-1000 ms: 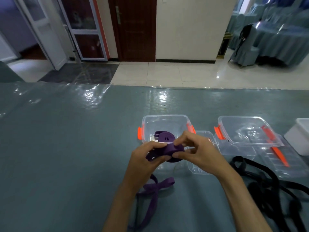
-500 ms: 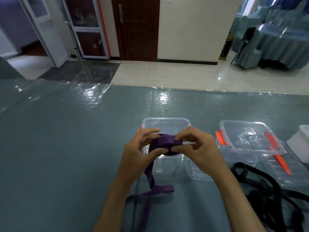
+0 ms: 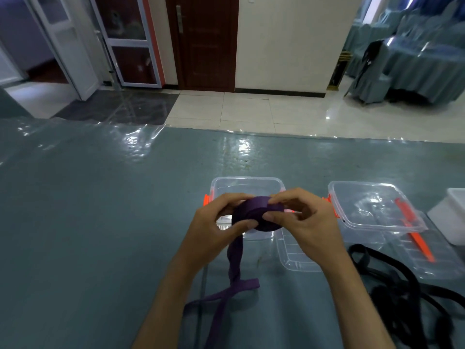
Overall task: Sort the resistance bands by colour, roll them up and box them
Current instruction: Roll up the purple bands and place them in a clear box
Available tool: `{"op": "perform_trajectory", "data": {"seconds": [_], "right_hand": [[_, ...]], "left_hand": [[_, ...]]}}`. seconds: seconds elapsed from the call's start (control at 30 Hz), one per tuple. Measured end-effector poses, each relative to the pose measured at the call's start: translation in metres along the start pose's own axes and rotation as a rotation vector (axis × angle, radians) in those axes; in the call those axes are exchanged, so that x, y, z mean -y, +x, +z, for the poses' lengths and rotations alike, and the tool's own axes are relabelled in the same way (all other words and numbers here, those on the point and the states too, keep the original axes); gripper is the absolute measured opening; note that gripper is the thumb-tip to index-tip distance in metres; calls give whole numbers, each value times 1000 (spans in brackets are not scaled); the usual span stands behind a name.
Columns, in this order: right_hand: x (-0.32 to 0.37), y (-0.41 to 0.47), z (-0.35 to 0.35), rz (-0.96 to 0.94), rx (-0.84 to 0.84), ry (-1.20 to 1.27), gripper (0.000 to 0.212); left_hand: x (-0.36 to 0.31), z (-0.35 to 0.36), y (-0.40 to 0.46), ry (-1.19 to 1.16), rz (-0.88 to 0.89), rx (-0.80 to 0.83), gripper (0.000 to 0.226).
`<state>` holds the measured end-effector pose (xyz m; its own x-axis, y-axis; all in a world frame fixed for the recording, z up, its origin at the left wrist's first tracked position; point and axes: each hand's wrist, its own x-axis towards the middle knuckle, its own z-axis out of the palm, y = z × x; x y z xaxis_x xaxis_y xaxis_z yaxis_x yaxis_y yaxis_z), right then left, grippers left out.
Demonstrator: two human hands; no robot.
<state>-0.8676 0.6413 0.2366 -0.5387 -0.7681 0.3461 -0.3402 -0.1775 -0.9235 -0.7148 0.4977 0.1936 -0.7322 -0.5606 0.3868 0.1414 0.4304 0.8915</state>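
Observation:
A purple resistance band, partly wound into a thick roll, is held above the table in front of a clear box with orange clips. My left hand grips the roll's left side, thumb under it. My right hand pinches the right side with thumb and fingers. The band's loose tail hangs down, twists, and trails over the table toward the bottom edge. A heap of black bands lies at the right.
A clear lid lies flat under my right wrist. A second clear box with orange clips and its lid sit at the right, a white container beyond them. The table has a shiny grey-blue cover.
Both hands have kept turning the purple roll, which has grown thicker. The loose tail has shortened and risen off the table. The roll now hides the inside of the box behind it.

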Motion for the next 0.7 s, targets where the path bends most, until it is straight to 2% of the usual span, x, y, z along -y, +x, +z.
{"op": "perform_trajectory", "data": {"seconds": [0.07, 0.13, 0.3, 0.47, 0.53, 0.63, 0.7], "right_hand": [[6, 0, -2, -26, -15, -36, 40], [11, -2, 0, -53, -7, -88, 38], [15, -5, 6, -123, 16, -193, 37], [5, -9, 13, -84, -52, -102, 28], [5, -10, 17, -38, -91, 8, 22], [7, -11, 21, 0, -108, 132, 15], [9, -12, 21, 10, -103, 170, 16]], "left_hand": [[-4, -4, -1, -23, -48, -6, 40], [-7, -7, -2, 23, -43, -27, 37], [-10, -12, -5, 206, 84, -26, 28], [-3, -10, -9, 374, 168, -61, 41], [-5, -9, -12, 268, 130, -90, 37], [-19, -4, -13, -245, -126, -151, 36], [-22, -2, -16, -375, -195, -173, 37]]}}
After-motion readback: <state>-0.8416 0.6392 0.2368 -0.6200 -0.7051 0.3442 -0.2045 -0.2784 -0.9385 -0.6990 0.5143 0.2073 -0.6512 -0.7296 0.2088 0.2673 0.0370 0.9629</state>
